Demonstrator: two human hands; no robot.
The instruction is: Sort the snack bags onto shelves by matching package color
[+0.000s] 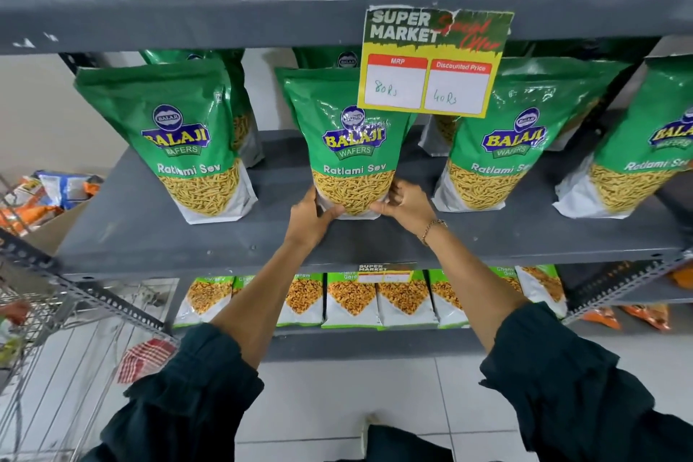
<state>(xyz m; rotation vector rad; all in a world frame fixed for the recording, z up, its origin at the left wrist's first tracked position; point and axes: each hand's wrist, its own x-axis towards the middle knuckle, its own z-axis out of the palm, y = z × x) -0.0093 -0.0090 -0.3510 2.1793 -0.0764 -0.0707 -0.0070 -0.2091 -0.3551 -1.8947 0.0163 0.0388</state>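
Observation:
A green Ratlami Sev snack bag (pixel 350 146) stands upright in the middle of the grey middle shelf (pixel 150 232). My left hand (pixel 313 217) grips its lower left corner and my right hand (pixel 407 204) grips its lower right corner. More green bags of the same kind stand on that shelf: one at the left (pixel 183 135), one at the right (pixel 510 146) and one at the far right (pixel 645 154). Further green bags stand behind them, mostly hidden.
A yellow and green price card (pixel 431 60) hangs from the upper shelf edge over the held bag's top right. The lower shelf holds several green and white snack bags (pixel 350 298). A wire shopping cart (pixel 56 341) stands at the left, with orange bags (pixel 33 210) in a box beyond it.

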